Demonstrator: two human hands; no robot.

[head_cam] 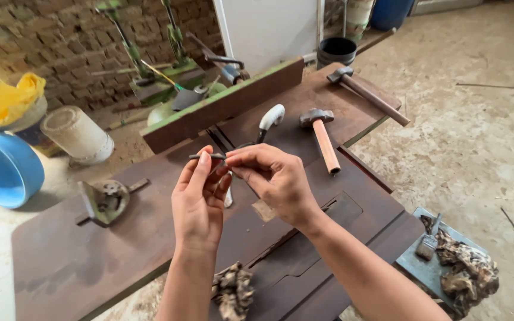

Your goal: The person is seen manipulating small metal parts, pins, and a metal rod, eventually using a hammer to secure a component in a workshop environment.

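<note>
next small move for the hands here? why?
Probably steady the small dark rod with the left hand while the right hand finishes its fingertip work at the rod's end: both hands pinch it in the air above the workbench, nothing supporting it.

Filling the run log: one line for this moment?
left hand: pinching thin dark rod | right hand: fingertips on rod | hammers on bench
</note>
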